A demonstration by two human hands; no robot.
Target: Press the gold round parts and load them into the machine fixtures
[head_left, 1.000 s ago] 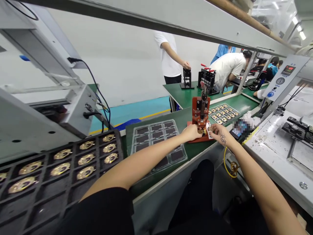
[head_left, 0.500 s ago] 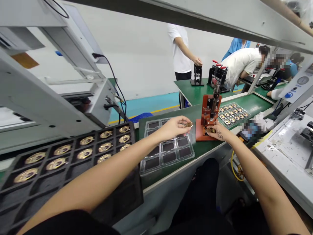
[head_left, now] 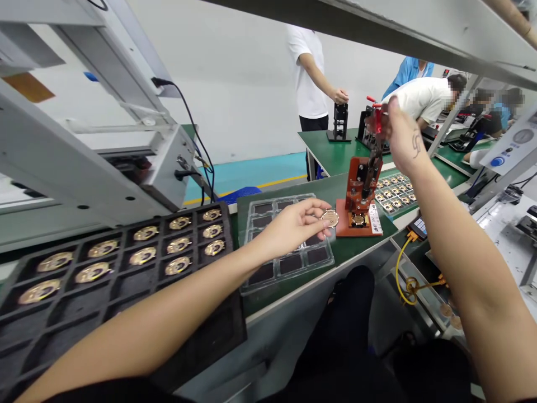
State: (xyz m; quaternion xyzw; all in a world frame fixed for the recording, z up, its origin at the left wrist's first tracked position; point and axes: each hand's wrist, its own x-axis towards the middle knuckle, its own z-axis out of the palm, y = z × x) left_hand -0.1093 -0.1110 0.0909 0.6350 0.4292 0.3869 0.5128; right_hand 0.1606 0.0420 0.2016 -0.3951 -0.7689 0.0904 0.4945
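A round gold-rimmed watch case back (head_left: pixel 329 219) is pinched between the thumb and fingers of my left hand (head_left: pixel 296 226), above a clear compartment tray (head_left: pixel 289 263). Just right of it stands an orange-brown hand press (head_left: pixel 356 178). My right hand (head_left: pixel 400 137), somewhat blurred, is closed round the red lever handle (head_left: pixel 378 120) at the top of this press. In the press's base nest lies a gold round part (head_left: pixel 358 220). A white printed label (head_left: pixel 375 218) shows on the right of the base.
A black foam tray (head_left: pixel 138 291) holding several gold watch parts lies at left. Behind the press rests a clear tray (head_left: pixel 392 196) of gold parts. Co-workers (head_left: pixel 310 78) stand across by black presses (head_left: pixel 339 122). A grey beam (head_left: pixel 377 33) crosses overhead.
My right hand has left the press base and risen to the lever handle, uncovering the part in the nest. My left hand's case back has turned flatter toward me.
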